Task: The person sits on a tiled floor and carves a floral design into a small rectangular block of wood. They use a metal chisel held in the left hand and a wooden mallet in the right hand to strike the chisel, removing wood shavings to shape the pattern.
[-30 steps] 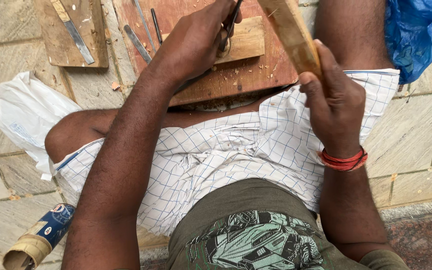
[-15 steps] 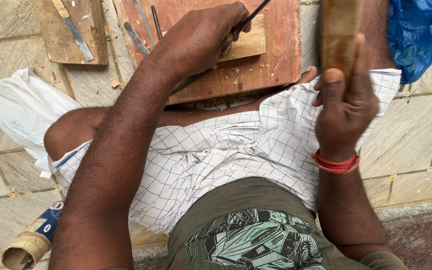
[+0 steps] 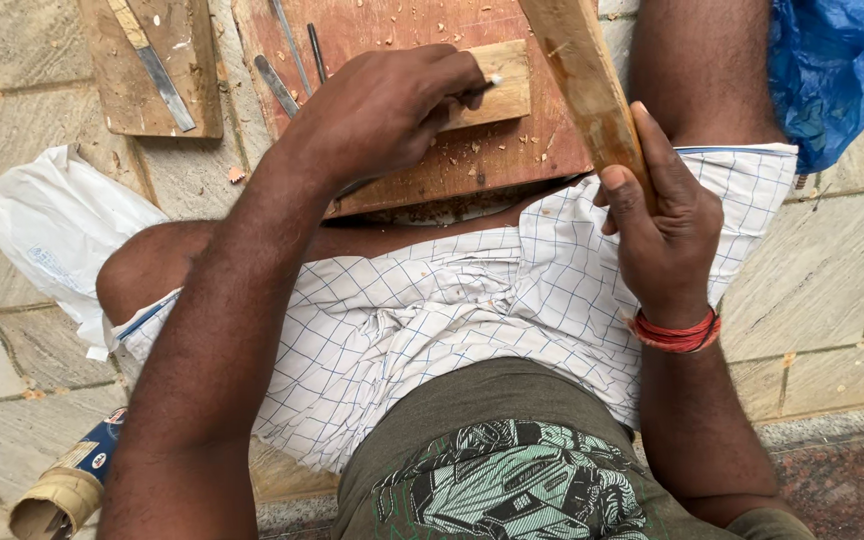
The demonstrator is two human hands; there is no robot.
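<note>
My left hand [image 3: 387, 105] is closed around a thin metal chisel, its tip resting on a small pale wood block [image 3: 500, 85]. The block lies on a reddish wooden board [image 3: 422, 170] set across my lap. My right hand [image 3: 660, 222], with a red thread band at the wrist, grips the lower end of a long wooden mallet [image 3: 584, 80] that slants up over the board's right side. Wood chips are scattered over the board.
Several metal chisels [image 3: 287, 60] lie on the board's far left part. A second, smaller board [image 3: 117, 85] holding a flat blade [image 3: 157, 70] sits on the tiled floor. A white plastic bag [image 3: 42, 235] lies left, a blue bag [image 3: 832, 75] upper right, a cardboard roll [image 3: 57, 490] lower left.
The mallet was raised upright half a second ago and has come down to slant over the board. My left hand has settled lower on the small block with the chisel.
</note>
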